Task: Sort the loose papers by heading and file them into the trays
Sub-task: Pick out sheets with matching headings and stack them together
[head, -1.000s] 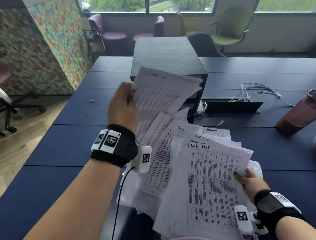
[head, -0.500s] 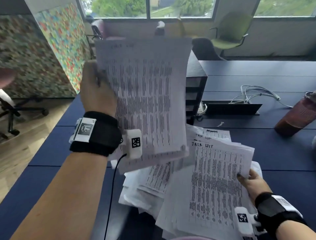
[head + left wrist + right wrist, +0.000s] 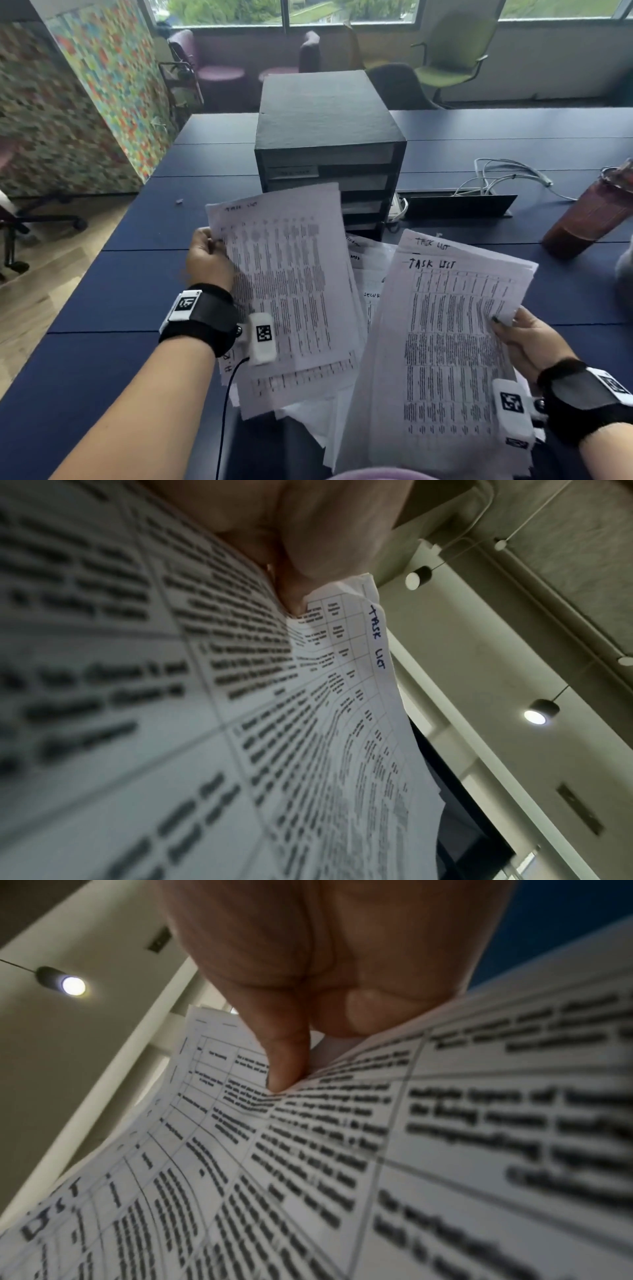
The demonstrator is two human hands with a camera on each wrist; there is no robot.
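My left hand pinches the upper left edge of a small sheaf of printed sheets headed "TASK LIST", held tilted above the table. The left wrist view shows the thumb pressed on that sheaf near its handwritten heading. My right hand grips the right edge of a second stack of task-list papers; its thumb lies on the top sheet. More loose papers lie under and between both stacks. The black tray unit with stacked slots stands just behind the papers.
The dark blue table stretches left and right. A dark red tumbler stands at the right. White cables run into a black cable box. Chairs line the window wall; a colourful partition stands at left.
My left hand has brought its sheaf down from high in front of the tray unit to just above the loose papers. My right hand has lifted its stack slightly.
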